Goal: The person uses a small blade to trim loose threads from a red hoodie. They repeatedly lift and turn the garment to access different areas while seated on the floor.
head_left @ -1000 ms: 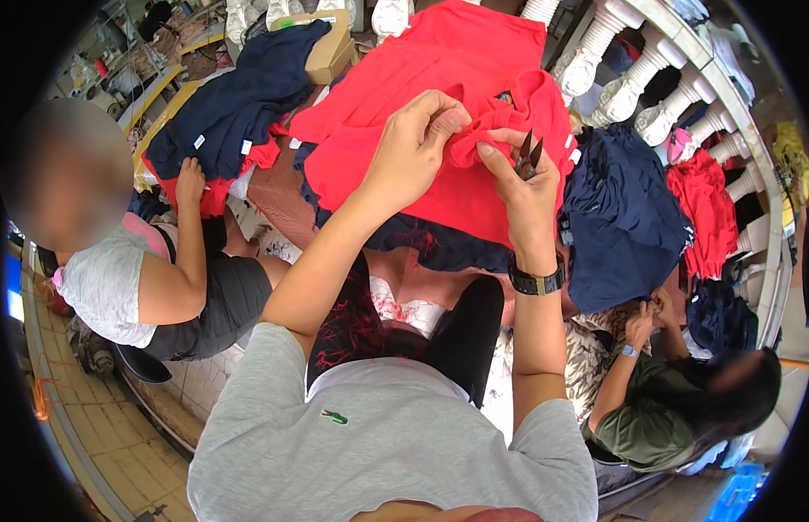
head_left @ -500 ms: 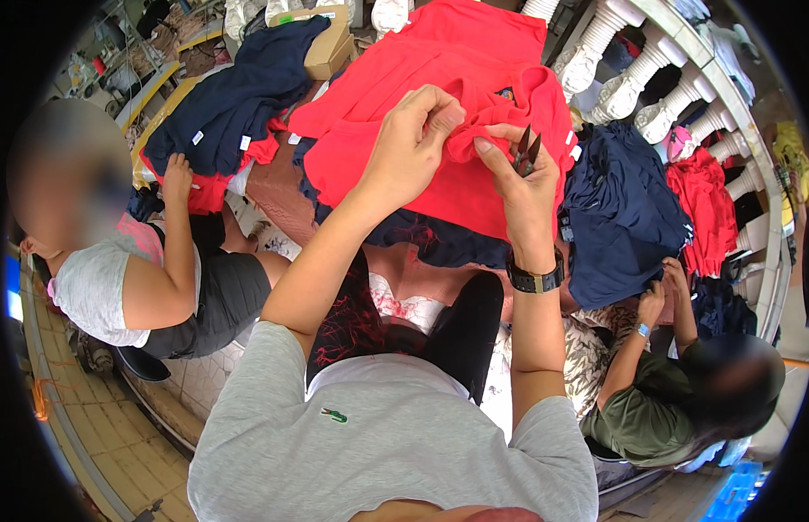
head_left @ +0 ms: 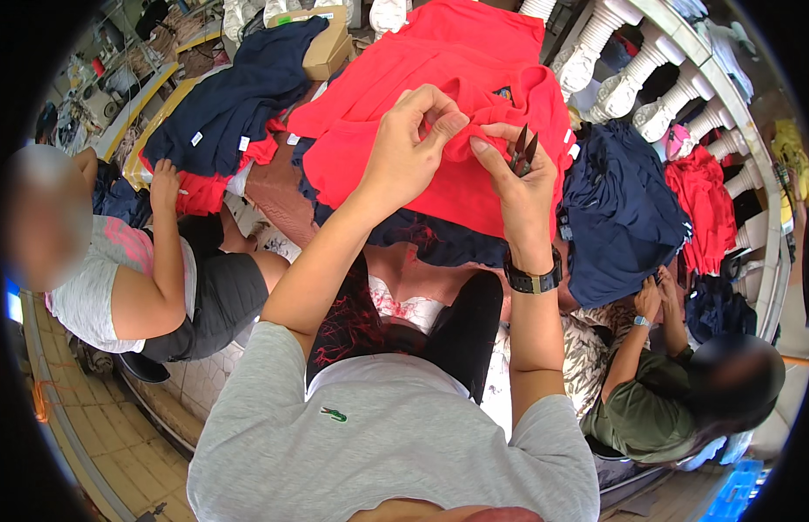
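Close two-handed fingertip work

The step in hand looks like handling the gathered edge of a bright red, soft knit garment, spread across the middle of the tabletop and reaching its near edge. The left hand has its grip narrowed, thumb against fingertips, at the bunched cloth; whether fabric or a thread lies between them is too small to tell. The right hand pinches a fold with thumb and forefinger, its grip also holding dark, pointed metal snips, blades slightly parted and tips aimed toward the far edge. As a judgement, the next move calls for a steady pinch, light tension between the hands and blade points clear of the cloth.

The red knit is matte and pliable, falling in rounded folds, with a small dark label inside the neck. Limp navy cloth shows beneath it at the near edge. Toward the tabletop's left edge lies a smooth navy heap of garments with white tags; toward the right edge, a deeply creased navy pile. A stiff, square-cornered cardboard box sits by the far left corner.
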The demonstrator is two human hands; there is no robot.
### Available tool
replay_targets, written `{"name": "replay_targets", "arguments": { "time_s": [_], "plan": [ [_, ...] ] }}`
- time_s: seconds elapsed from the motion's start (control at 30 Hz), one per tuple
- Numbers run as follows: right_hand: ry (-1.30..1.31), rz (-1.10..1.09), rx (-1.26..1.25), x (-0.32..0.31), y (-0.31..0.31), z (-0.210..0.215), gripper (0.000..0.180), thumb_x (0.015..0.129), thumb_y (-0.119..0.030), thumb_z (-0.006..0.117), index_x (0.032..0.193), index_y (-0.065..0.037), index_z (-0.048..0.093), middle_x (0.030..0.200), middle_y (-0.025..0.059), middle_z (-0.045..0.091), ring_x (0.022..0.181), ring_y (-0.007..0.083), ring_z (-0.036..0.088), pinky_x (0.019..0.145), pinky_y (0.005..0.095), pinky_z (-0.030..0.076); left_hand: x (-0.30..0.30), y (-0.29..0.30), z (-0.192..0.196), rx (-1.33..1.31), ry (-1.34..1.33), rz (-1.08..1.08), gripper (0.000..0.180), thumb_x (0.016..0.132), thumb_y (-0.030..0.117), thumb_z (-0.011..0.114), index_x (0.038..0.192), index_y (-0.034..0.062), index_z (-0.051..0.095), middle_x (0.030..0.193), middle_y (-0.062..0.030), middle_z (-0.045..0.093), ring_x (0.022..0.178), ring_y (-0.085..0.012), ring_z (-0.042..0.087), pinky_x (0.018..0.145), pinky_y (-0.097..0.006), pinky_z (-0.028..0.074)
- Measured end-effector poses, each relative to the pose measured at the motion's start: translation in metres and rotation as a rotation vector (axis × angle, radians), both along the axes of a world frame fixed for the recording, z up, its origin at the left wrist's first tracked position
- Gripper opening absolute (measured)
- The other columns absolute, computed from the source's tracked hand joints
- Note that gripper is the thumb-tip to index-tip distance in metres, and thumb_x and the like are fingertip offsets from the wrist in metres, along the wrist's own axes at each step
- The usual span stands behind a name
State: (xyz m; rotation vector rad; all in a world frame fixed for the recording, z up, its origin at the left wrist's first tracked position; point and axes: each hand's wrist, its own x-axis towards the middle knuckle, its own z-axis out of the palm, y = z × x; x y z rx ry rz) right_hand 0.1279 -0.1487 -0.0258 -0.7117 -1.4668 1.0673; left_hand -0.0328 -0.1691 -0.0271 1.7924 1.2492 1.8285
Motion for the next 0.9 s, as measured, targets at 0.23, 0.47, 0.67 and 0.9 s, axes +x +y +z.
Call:
{"name": "replay_targets", "arguments": {
  "time_s": [0.23, 0.47, 0.67, 0.9],
  "plan": [
    [0.042, -0.014, -0.018, 0.002, 0.002, -0.003, 0.016, 0.084, -0.007, 0.079, 0.098, -0.006, 0.072, 0.078, -0.0104, 0.052, 0.063, -0.0013, 0.039, 0.055, 0.0179, 0.029, -0.010, 0.001, -0.005, -0.064, -0.159, -0.111, 0.022, 0.102, 0.021, 0.060, 0.092, 0.0016, 0.058, 0.086, 0.0021, 0.056, 0.083, -0.0067, 0.048, 0.079, -0.023, 0.040],
    [0.023, -0.024, -0.006, 0.000, 0.000, -0.002, 0.017, 0.084, -0.006, 0.079, 0.099, -0.005, 0.072, 0.079, -0.0094, 0.057, 0.060, -0.0019, 0.037, 0.053, 0.0181, 0.028, -0.007, -0.005, -0.005, -0.008, -0.027, -0.067, 0.018, 0.102, 0.018, 0.059, 0.097, 0.0014, 0.060, 0.087, 0.0010, 0.055, 0.083, -0.0084, 0.047, 0.079, -0.025, 0.041],
    [-0.014, -0.030, 0.011, 0.000, -0.002, -0.003, 0.017, 0.084, -0.006, 0.078, 0.099, -0.005, 0.071, 0.079, -0.0087, 0.061, 0.059, -0.0024, 0.037, 0.052, 0.0185, 0.027, -0.004, -0.003, -0.001, 0.023, 0.122, 0.003, 0.011, 0.097, 0.010, 0.062, 0.095, 0.0002, 0.058, 0.085, -0.0017, 0.052, 0.080, -0.0122, 0.047, 0.078, -0.026, 0.041],
    [0.012, -0.027, 0.011, 0.001, -0.002, -0.006, 0.015, 0.085, -0.006, 0.077, 0.099, -0.005, 0.071, 0.077, -0.0099, 0.059, 0.059, -0.0026, 0.036, 0.052, 0.0184, 0.026, -0.006, -0.003, -0.006, 0.000, -0.035, -0.071, 0.013, 0.096, 0.011, 0.061, 0.091, -0.0002, 0.059, 0.086, -0.0079, 0.058, 0.084, -0.0217, 0.054, 0.074, -0.032, 0.043]
  ]
}}
